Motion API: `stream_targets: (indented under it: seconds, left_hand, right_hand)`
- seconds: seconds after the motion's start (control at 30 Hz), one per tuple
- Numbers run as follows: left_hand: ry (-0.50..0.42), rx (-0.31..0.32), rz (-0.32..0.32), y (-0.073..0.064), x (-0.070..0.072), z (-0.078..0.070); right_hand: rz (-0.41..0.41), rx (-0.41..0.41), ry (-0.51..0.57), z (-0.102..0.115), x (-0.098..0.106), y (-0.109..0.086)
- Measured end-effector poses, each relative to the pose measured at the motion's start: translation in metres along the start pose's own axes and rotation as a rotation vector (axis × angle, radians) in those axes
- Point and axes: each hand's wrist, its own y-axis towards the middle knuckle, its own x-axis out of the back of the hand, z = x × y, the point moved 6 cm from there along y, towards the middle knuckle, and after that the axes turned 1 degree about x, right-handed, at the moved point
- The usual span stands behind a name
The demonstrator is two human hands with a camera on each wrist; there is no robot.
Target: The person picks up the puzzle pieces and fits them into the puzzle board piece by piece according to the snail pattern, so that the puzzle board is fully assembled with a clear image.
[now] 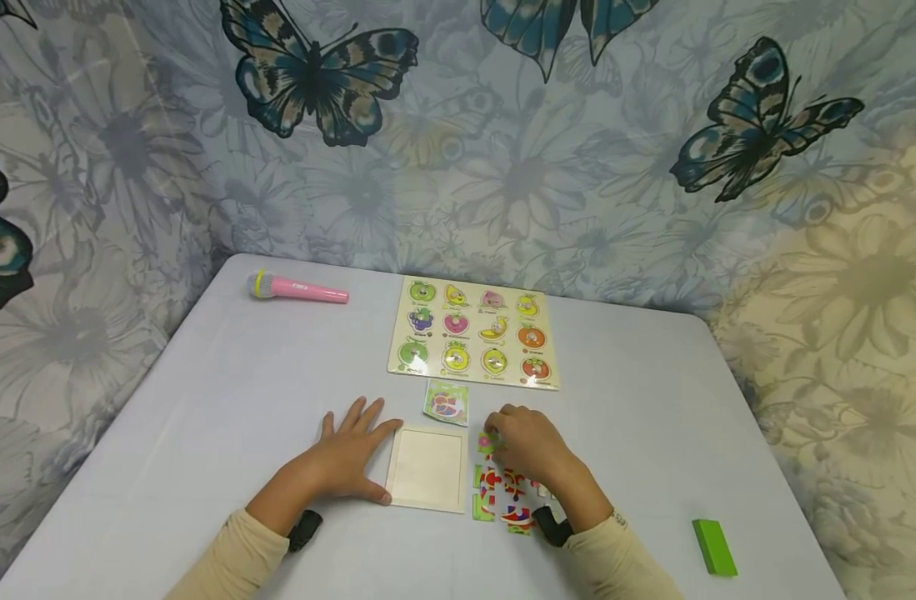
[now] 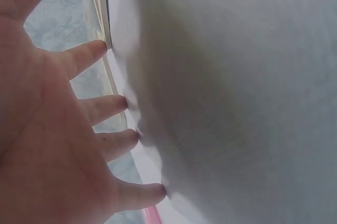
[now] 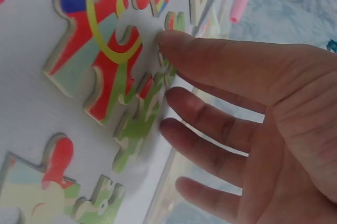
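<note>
A square pale wooden puzzle tray (image 1: 427, 468) lies flat in the head view. My left hand (image 1: 348, 458) is spread along its left side, index fingertip at the far corner and thumb at the near one. In the left wrist view the left fingers (image 2: 84, 58) stand apart and straight. Loose jigsaw pieces (image 1: 516, 517) lie right of the tray, red, green and blue. Over the far ones bends my right hand (image 1: 533, 446). In the right wrist view its thumb meets a small puzzle piece (image 3: 167, 76); the index fingertip is hidden, so a pinch cannot be confirmed.
A small picture card (image 1: 446, 404) lies beyond the tray. Behind it is a fruit puzzle board (image 1: 474, 333). A pink toy microphone (image 1: 300, 289) lies at the far left, a green block (image 1: 715, 547) at the near right. Patterned walls edge the white table (image 1: 615, 375).
</note>
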Motion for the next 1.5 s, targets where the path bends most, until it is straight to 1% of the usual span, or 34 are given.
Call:
stream_targets:
  seconds: [0.13,0.3,0.43,0.57,0.73,0.83,0.93,1.03,1.1,1.17,1.27,1.5]
  left_hand:
    - [-0.009,0.005,-0.007,-0.001,-0.001,0.002]
    - [0.001,0.023,0.002,0.000,-0.003,0.004]
    - [0.030,0.038,0.033,0.001,-0.005,0.005]
    - [0.067,0.037,0.065,0.002,-0.005,0.003]
    - [0.090,0.035,0.088,0.002,-0.005,0.001]
    - [0.096,0.042,0.091,0.002,-0.006,0.002]
    - [0.108,0.051,0.092,0.002,-0.006,0.002]
    - [0.119,0.056,0.097,0.003,-0.006,0.003]
    - [0.122,0.054,0.100,0.003,-0.006,0.002]
    - [0.120,0.050,0.103,0.004,-0.006,0.002]
    - [0.116,0.044,0.104,0.003,-0.005,0.001]
    - [0.118,0.053,0.102,0.002,-0.004,0.002]
  right_hand:
    - [-0.010,-0.004,-0.015,0.001,-0.002,0.002]
    - [-0.016,0.002,-0.016,0.003,-0.003,0.002]
    - [-0.032,0.008,-0.020,0.003,-0.003,0.002]
    - [-0.046,0.023,-0.024,0.003,-0.004,0.002]
    - [-0.086,0.059,-0.073,0.006,0.001,0.004]
    - [-0.135,0.099,-0.078,0.016,0.009,0.008]
    - [-0.176,0.174,-0.072,0.034,0.014,0.016]
    - [-0.194,0.255,-0.078,0.056,0.012,0.025]
    - [-0.189,0.290,-0.089,0.068,0.008,0.031]
    - [-0.177,0.308,-0.098,0.078,0.003,0.036]
    - [-0.155,0.312,-0.101,0.087,-0.004,0.040]
    - [-0.142,0.307,-0.102,0.094,-0.011,0.046]
